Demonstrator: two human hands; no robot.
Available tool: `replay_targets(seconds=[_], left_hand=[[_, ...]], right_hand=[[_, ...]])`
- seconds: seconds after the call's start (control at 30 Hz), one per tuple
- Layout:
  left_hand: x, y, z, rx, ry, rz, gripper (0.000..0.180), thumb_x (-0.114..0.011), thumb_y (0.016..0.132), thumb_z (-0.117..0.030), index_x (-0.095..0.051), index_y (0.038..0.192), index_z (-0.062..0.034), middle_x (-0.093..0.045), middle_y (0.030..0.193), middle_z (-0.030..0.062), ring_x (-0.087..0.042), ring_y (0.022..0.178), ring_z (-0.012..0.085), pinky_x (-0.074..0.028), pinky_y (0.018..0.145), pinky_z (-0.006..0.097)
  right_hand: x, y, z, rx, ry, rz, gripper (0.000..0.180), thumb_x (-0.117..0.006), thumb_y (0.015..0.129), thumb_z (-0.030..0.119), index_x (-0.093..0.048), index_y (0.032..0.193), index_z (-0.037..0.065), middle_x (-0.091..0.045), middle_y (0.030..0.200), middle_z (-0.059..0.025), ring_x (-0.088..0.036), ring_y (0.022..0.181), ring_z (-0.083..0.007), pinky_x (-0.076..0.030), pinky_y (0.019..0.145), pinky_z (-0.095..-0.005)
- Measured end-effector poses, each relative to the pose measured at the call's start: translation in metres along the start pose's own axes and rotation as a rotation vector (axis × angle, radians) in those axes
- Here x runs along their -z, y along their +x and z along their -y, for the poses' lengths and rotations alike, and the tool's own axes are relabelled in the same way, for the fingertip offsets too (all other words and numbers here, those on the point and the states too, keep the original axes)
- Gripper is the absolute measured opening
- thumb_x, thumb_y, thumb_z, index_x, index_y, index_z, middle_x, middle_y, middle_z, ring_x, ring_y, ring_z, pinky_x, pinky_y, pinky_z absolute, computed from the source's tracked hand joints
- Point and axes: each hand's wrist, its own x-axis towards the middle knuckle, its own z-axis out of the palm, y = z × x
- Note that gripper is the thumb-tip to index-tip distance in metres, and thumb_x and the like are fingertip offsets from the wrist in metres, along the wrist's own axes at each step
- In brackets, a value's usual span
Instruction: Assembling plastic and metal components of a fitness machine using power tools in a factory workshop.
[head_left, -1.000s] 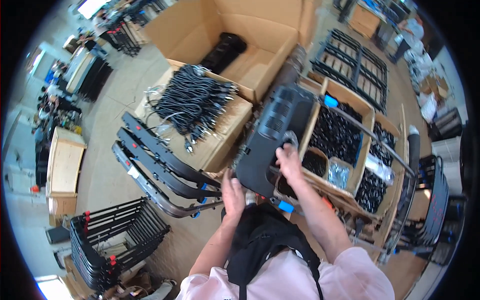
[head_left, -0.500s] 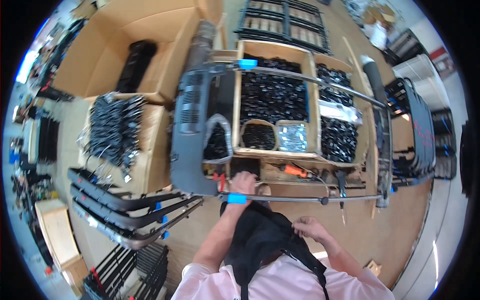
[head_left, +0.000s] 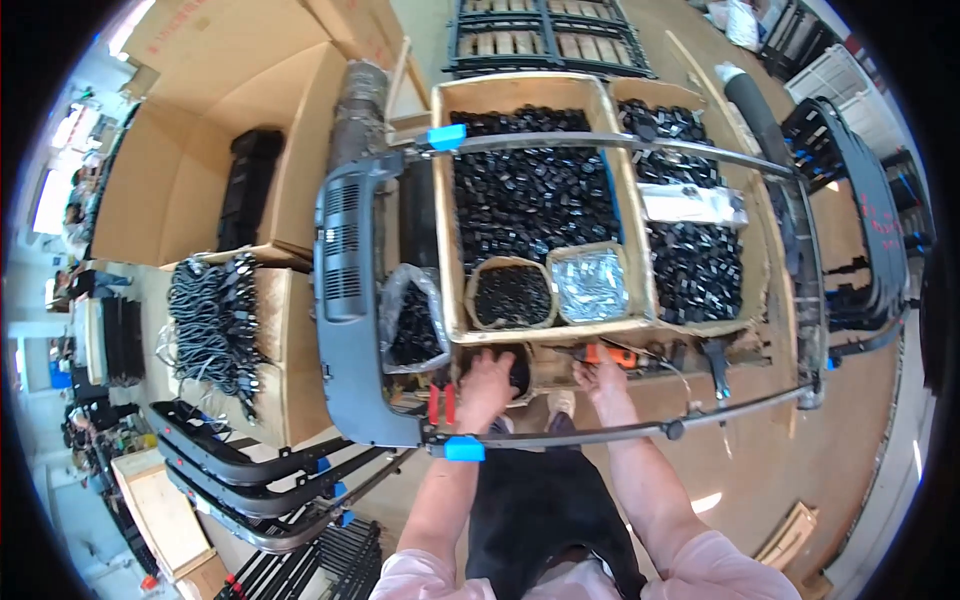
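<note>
My left hand [head_left: 487,384] reaches down into a small box of dark parts [head_left: 519,369], its fingers bent and the tips hidden among them. To its right, my right hand [head_left: 601,382] has its fingers closed at the left part of an orange and black hand tool [head_left: 618,356], which lies on the wooden ledge. A U-shaped frame with a grey vented plastic panel [head_left: 345,300] and metal rails [head_left: 570,433] surrounds the work area; blue tape [head_left: 464,448] wraps the near rail. Red-handled pliers [head_left: 441,404] stand close to my left hand.
Beyond the ledge, a wooden bin [head_left: 447,200] holds black clips, a tub of small dark pieces [head_left: 511,293] and a bag of silvery pieces [head_left: 588,284]. Bundled cables [head_left: 213,320] lie on a carton at left. Curved black frames [head_left: 235,452] jut out at lower left.
My right hand has moved forward from the black apron to the orange tool. My left hand stays at the small box, its fingers now deeper in it. The view has shifted.
</note>
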Motion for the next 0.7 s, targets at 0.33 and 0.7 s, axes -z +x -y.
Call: replay_targets(seconds=[0.33, 0.7], left_hand=[[-0.022, 0.026, 0.023, -0.098, -0.151, 0.038, 0.037, -0.07, 0.094, -0.021, -0.062, 0.126, -0.0038, -0.069, 0.125, 0.0236, -0.067, 0.119, 0.0432, -0.054, 0.1, 0.054], [-0.012, 0.01, 0.016, -0.15, -0.623, -0.146, 0.036, -0.051, 0.109, -0.038, -0.068, 0.123, -0.0089, -0.07, 0.124, 0.0251, -0.066, 0.115, 0.0478, -0.053, 0.096, 0.057]], right_hand=[[0.031, -0.016, 0.023, 0.216, 0.186, 0.121, 0.013, -0.073, 0.097, 0.026, -0.063, 0.102, 0.019, -0.067, 0.087, 0.0013, -0.059, 0.063, -0.0133, -0.042, 0.045, -0.0269], [0.072, -0.137, 0.009, 0.336, 0.197, 0.414, 0.023, -0.067, 0.101, 0.025, -0.067, 0.123, 0.017, -0.07, 0.099, -0.0038, -0.069, 0.1, -0.0218, -0.058, 0.061, -0.0298]])
